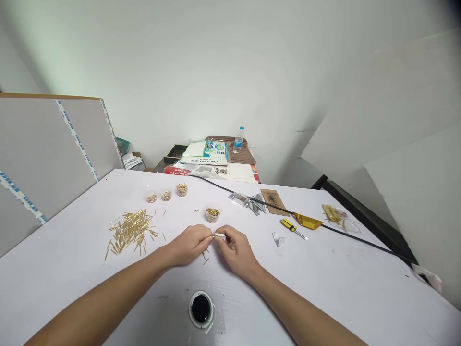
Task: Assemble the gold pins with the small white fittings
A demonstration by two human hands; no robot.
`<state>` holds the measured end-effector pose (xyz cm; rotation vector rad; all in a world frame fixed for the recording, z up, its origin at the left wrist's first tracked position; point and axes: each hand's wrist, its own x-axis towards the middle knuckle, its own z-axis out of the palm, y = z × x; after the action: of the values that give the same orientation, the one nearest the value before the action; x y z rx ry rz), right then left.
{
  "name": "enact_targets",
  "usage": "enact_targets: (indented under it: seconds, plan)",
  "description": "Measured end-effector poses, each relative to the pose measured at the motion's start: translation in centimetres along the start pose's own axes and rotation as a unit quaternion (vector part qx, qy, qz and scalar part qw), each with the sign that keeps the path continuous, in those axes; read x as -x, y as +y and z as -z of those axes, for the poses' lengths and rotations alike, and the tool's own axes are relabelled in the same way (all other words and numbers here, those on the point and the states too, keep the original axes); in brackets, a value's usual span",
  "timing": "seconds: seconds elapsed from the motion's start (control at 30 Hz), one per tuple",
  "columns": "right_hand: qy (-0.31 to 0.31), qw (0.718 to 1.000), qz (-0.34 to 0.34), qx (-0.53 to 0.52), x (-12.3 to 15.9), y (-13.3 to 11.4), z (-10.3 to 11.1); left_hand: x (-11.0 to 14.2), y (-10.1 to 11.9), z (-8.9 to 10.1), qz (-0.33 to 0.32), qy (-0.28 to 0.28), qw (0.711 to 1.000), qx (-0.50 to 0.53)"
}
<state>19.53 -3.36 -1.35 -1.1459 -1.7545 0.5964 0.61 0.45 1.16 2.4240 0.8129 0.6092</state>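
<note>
My left hand (190, 245) is closed in a pinch on a thin brass pin (213, 237), whose end shows between the fingertips. Close against it, my right hand (238, 250) grips a small white stick-like piece (220, 235) between thumb and fingers. The pin and the white piece meet or nearly meet; which one I cannot tell. Several loose brass pins (205, 262) lie on the table under the hands. Just beyond the fingers stands a small clear cup (212, 218) of brass parts. To the left is a heap of brass pins (131, 231).
Three more small cups (182, 191) of parts stand farther back. A round dark-filled container (200, 309) sits near me. At right lie a yellow-black screwdriver (293, 228), a brown card (274, 202), plastic bags and a black cable (345, 234) across the white table (324, 288).
</note>
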Motion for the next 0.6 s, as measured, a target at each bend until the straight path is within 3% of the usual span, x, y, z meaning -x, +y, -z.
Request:
enact_targets:
  seconds: [0.1,0.33,0.47,0.6]
  plan:
    - [-0.024,0.998,-0.049,-0.013,0.02,0.05,-0.07,0.11,-0.22,0.09,-0.037,-0.012,0.998,-0.039]
    - [-0.014,0.998,0.062,0.004,0.24,-0.42,0.34,0.27,0.04,0.12,0.029,-0.016,0.998,0.05]
    - [-0.032,0.999,0.0,0.008,0.07,-0.14,0.2,0.28,-0.24,0.3,-0.026,-0.023,0.999,-0.021]
    - [0.007,0.998,-0.056,-0.013,-0.09,0.37,-0.31,0.24,-0.81,0.41,-0.053,0.008,0.995,-0.084]
